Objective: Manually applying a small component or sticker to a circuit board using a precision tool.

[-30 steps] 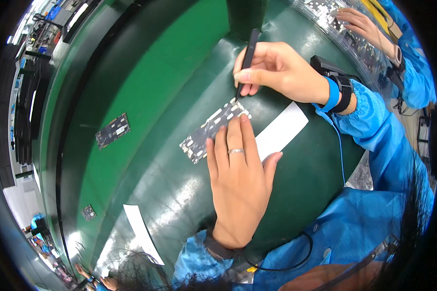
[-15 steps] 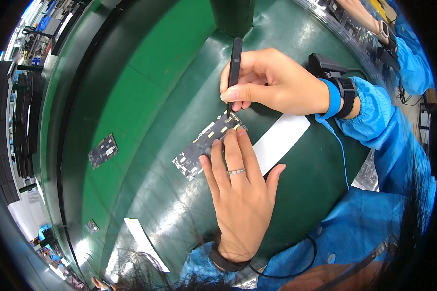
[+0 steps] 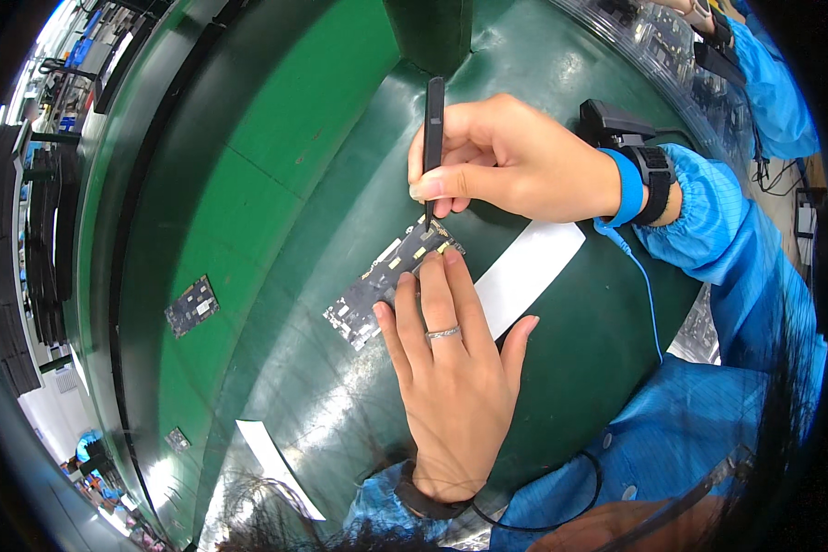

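A dark circuit board (image 3: 368, 299) with pale connectors and small parts lies on the green work mat (image 3: 561, 368), slanting up to the right. My left hand (image 3: 460, 386), a ring on one finger, is laid out flat with its fingertips on the board's right part. My right hand (image 3: 497, 156) grips a slim black pen-shaped tool (image 3: 434, 120) upright between thumb and fingers. Its narrow tip meets the board near the upper right end; whether it touches a part there is too small to tell. Beside the board, partly behind my hands, is a white paper strip (image 3: 534, 267).
Along the left runs a green belt (image 3: 258, 147) carrying a second circuit board (image 3: 192, 306) and a smaller one (image 3: 178, 439). Another white strip (image 3: 276, 467) lies at the lower left. A blue cord (image 3: 649, 294) trails from my right wristband. Another person's sleeve (image 3: 777, 101) shows at upper right.
The boards on the belt have shifted slightly nearer. My right hand and the tool have moved a little to the left; my left hand still rests on the board.
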